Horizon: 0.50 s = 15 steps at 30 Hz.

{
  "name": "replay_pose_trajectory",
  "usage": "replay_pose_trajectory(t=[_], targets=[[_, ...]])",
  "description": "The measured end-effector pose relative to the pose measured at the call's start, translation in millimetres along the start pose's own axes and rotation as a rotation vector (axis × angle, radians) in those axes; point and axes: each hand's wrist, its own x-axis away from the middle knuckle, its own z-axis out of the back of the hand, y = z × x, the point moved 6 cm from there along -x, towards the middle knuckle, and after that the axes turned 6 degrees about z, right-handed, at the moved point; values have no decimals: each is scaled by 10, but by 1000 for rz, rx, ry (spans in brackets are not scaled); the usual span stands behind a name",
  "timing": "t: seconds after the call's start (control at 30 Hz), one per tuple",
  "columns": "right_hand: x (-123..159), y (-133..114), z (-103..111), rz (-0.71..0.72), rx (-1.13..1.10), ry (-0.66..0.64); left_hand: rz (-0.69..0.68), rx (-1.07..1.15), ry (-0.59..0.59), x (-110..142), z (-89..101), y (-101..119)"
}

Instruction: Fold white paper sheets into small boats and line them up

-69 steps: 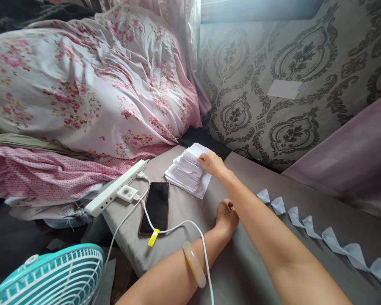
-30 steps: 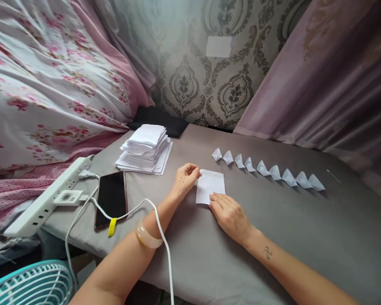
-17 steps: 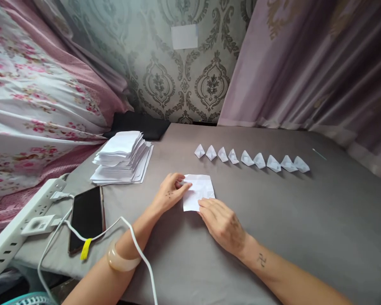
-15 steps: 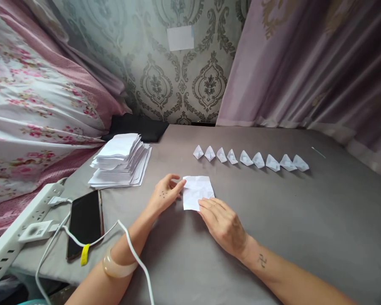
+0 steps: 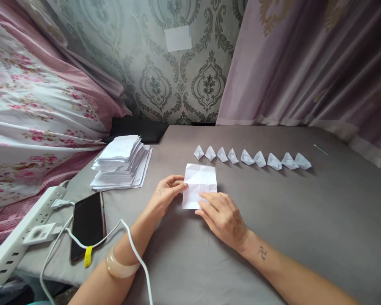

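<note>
A square white sheet of paper (image 5: 199, 178) with crossing crease lines lies opened out in front of me. My left hand (image 5: 169, 190) pinches its left edge between thumb and fingers. Over the sheet's lower right part rests my right hand (image 5: 220, 216), its fingers stretched out and slightly apart. The right thumb sits just off the near edge. Beyond the sheet, several small folded paper boats (image 5: 247, 157) stand in a row.
To the left rises a stack of white paper (image 5: 119, 163). Nearer lie a phone (image 5: 88, 226), a power strip (image 5: 28, 224) with chargers, and a white cable (image 5: 135, 252) crossing my left forearm. A thin stick (image 5: 320, 149) lies far right. Black cloth (image 5: 139, 129) sits behind the stack.
The paper's far side has opened away from me, so the sheet looks taller and shows more creases. My right fingers have loosened and spread; the left hand stays at the left edge.
</note>
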Motion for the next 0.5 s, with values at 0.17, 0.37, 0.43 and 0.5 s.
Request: replay_pose_trajectory(t=[0.17, 0.37, 0.43, 0.5], targets=[[149, 567, 29, -733, -315, 208, -129, 27, 6, 40, 4, 106], [131, 726, -189, -857, -865, 197, -301, 1, -57, 120, -85, 202], [113, 740, -125, -781, -768, 250, -362, -27, -76, 153, -114, 236], [96, 735, -43, -676, -631, 283, -405, -44, -92, 175, -132, 252]])
